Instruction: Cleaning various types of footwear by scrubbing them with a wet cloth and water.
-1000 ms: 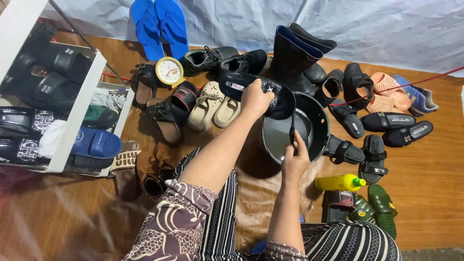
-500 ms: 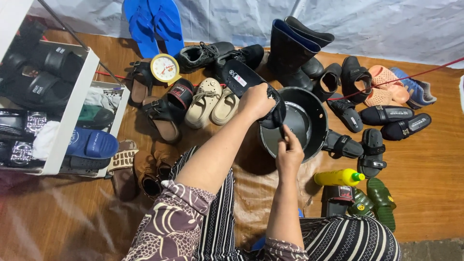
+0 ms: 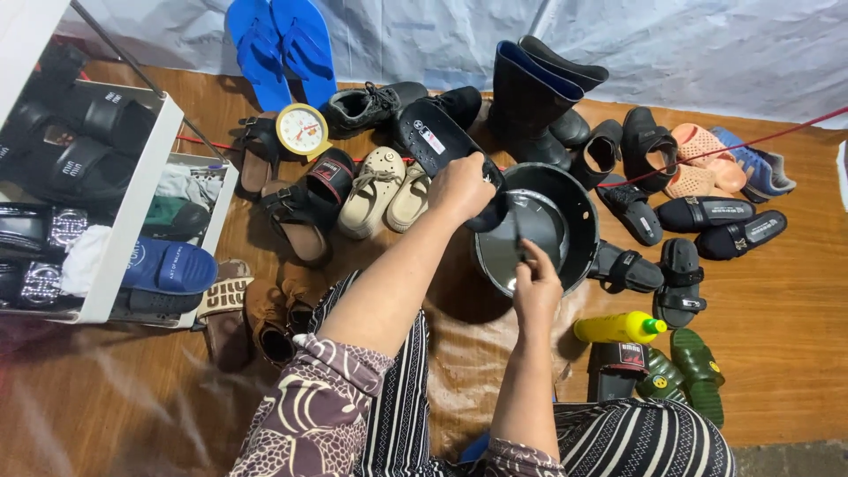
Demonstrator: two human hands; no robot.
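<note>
My left hand [image 3: 461,185] grips a black slipper [image 3: 435,140] by its heel end and holds it over the rim of a black basin [image 3: 579,212] that has water in it. My right hand [image 3: 535,284] is closed at the basin's near edge; its fingers seem to pinch a small dark object that I cannot make out. The basin sits on the wooden floor just in front of my knees, which are in striped trousers.
Many shoes ring the basin: beige shoes [image 3: 382,196], black boots [image 3: 539,93], blue flip-flops [image 3: 281,46], black sandals [image 3: 685,265], green slippers [image 3: 693,375]. A yellow bottle [image 3: 618,328] lies at right. A small dial scale [image 3: 302,131] and a white shoe rack [image 3: 106,203] stand at left.
The view has shifted slightly. My left hand has brought the black slipper lower over the basin, and my right hand has moved a little along the near rim.
</note>
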